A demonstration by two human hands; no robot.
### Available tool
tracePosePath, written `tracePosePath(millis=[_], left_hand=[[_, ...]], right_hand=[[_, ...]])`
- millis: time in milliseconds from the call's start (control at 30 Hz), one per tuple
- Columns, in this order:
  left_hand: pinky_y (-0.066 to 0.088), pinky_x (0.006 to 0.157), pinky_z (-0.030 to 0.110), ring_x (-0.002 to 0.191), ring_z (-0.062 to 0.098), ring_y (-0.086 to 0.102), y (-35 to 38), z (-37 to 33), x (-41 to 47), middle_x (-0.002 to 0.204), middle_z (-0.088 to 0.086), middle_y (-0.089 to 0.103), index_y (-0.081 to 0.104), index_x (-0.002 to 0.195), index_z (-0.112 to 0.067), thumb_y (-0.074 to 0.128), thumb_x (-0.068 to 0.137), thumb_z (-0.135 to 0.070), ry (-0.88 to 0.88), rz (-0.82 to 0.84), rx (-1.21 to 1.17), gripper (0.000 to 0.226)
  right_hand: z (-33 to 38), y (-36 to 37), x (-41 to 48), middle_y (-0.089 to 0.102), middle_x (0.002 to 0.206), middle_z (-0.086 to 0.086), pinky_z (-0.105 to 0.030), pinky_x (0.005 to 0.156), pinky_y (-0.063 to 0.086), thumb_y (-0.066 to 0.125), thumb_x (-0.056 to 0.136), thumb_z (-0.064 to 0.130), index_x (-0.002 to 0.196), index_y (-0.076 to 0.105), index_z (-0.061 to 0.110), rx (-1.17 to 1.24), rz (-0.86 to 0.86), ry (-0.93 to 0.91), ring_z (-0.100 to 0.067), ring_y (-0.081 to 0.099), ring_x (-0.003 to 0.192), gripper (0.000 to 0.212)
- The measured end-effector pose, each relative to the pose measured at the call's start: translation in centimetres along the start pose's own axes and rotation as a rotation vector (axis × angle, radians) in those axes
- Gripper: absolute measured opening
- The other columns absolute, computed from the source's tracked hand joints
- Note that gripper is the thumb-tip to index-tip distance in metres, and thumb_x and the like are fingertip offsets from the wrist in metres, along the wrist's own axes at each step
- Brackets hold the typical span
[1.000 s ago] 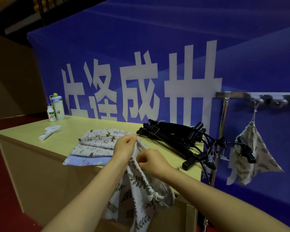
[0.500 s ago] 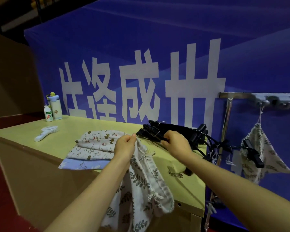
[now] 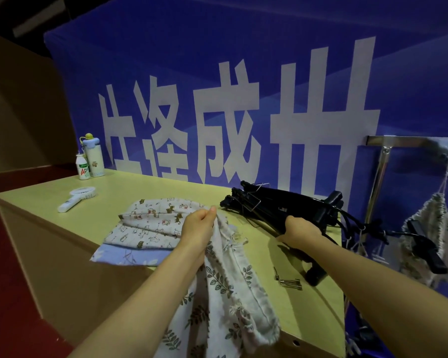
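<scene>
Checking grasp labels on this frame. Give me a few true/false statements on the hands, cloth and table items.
1. The left hand pinches the leaf-print cloth. True.
2. The right hand holds the white handheld fan. False: it grips the black hangers; the fan lies untouched.
3. The leaf-print cloth hangs over the table's front edge. True.
4. The two bottles lie beside the hangers. False: they stand upright at the table's far left corner.

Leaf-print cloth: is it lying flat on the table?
No: the left hand pinches the leaf-print cloth by its top, and it hangs past the table edge.
</scene>
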State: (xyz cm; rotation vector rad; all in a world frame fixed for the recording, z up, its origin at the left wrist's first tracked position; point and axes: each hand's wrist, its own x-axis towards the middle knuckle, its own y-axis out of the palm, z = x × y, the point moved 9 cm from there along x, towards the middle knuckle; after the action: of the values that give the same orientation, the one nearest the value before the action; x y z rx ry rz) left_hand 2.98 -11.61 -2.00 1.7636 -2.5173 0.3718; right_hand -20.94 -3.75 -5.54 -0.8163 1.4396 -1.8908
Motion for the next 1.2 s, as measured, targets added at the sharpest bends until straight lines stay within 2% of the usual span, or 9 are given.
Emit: tracePosePath(millis=[200, 333, 500, 600, 733, 833, 900, 1033, 1200], left_hand=[[0.018, 0.053, 0.027, 0.052, 0.015, 0.024, -0.6, 0.8, 0.8, 0.055, 0.000, 0.024, 0.025, 0.055, -0.017, 0.045, 0.098, -0.027, -0.022, -0.020, 0.003, 0.049], [0.034, 0.070, 0.029, 0.074, 0.018, 0.043, -1.3, 1.6, 1.5, 0.078, 0.010, 0.046, 0.049, 0.075, -0.013, 0.048, 0.096, -0.033, -0.058, -0.026, -0.029, 0.029], [0.030, 0.057, 0.025, 0.060, 0.010, 0.037, -2.4, 1.8, 2.1, 0.066, -0.005, 0.040, 0.043, 0.063, -0.021, 0.047, 0.097, -0.030, -0.067, -0.084, -0.004, 0.035], [0.031, 0.058, 0.026, 0.061, 0.011, 0.037, -3.5, 1.5, 1.8, 0.067, -0.004, 0.039, 0.043, 0.063, -0.022, 0.045, 0.098, -0.030, -0.081, -0.115, 0.022, 0.036], [0.044, 0.079, 0.035, 0.080, 0.028, 0.053, -6.8, 1.0, 1.4, 0.072, 0.010, 0.050, 0.050, 0.065, -0.013, 0.043, 0.098, -0.033, -0.120, -0.200, 0.099, 0.040], [0.050, 0.093, 0.051, 0.098, 0.041, 0.062, -9.5, 1.6, 1.1, 0.092, 0.022, 0.063, 0.056, 0.071, -0.012, 0.045, 0.096, -0.037, -0.197, -0.285, 0.036, 0.037], [0.049, 0.091, 0.050, 0.093, 0.039, 0.062, -10.8, 1.8, 1.0, 0.096, 0.023, 0.063, 0.056, 0.071, -0.012, 0.047, 0.096, -0.035, -0.217, -0.323, -0.002, 0.035], [0.047, 0.076, 0.038, 0.074, 0.029, 0.051, -12.2, 0.7, 0.6, 0.074, 0.019, 0.052, 0.046, 0.057, -0.013, 0.049, 0.095, -0.031, -0.183, -0.356, -0.003, 0.042], [0.027, 0.066, 0.031, 0.056, 0.024, 0.031, -12.0, -2.8, -0.7, 0.055, 0.009, 0.032, 0.032, 0.053, -0.013, 0.044, 0.098, -0.027, -0.016, -0.343, 0.310, 0.049]], right_hand=[[-0.1, 0.3, 1.0, 0.060, 0.081, 0.000, -0.037, 0.085, 0.054, 0.059, 0.090, 0.036, 0.092, 0.056, 0.017, 0.000, -0.014, -0.019, -0.019, 0.064, 0.083, 0.019], [0.0, -1.0, 0.8, 0.057, 0.080, 0.002, -0.041, 0.097, 0.041, 0.053, 0.093, 0.038, 0.103, 0.052, 0.018, -0.034, -0.125, -0.067, -0.020, 0.061, 0.086, 0.023], [1.6, -4.8, -1.1, 0.062, 0.086, 0.001, -0.037, 0.086, 0.036, 0.052, 0.093, 0.043, 0.112, 0.051, 0.018, -0.085, -0.269, -0.178, -0.021, 0.057, 0.080, 0.032], [2.6, -7.2, -2.9, 0.066, 0.096, 0.002, -0.036, 0.088, 0.036, 0.054, 0.091, 0.044, 0.114, 0.052, 0.020, -0.110, -0.375, -0.266, -0.021, 0.061, 0.087, 0.033], [3.7, -9.1, -5.7, 0.066, 0.113, 0.004, -0.035, 0.095, 0.033, 0.054, 0.091, 0.045, 0.127, 0.048, 0.025, -0.089, -0.403, -0.404, -0.019, 0.061, 0.100, 0.042], [4.8, -10.4, -8.1, 0.063, 0.121, 0.005, -0.035, 0.102, 0.030, 0.053, 0.091, 0.045, 0.132, 0.045, 0.027, -0.107, -0.418, -0.519, -0.018, 0.060, 0.106, 0.046], [5.4, -10.9, -9.6, 0.063, 0.120, 0.007, -0.035, 0.104, 0.031, 0.053, 0.091, 0.046, 0.133, 0.044, 0.029, -0.154, -0.427, -0.584, -0.017, 0.059, 0.107, 0.046], [6.5, -11.5, -12.1, 0.066, 0.111, 0.004, -0.038, 0.101, 0.034, 0.059, 0.087, 0.044, 0.130, 0.050, 0.027, -0.284, -0.494, -0.727, -0.021, 0.063, 0.101, 0.047], [8.5, -11.5, -14.4, 0.070, 0.096, 0.005, -0.042, 0.093, 0.045, 0.077, 0.072, 0.040, 0.118, 0.060, 0.028, -0.453, -0.561, -0.859, -0.020, 0.067, 0.088, 0.050]])
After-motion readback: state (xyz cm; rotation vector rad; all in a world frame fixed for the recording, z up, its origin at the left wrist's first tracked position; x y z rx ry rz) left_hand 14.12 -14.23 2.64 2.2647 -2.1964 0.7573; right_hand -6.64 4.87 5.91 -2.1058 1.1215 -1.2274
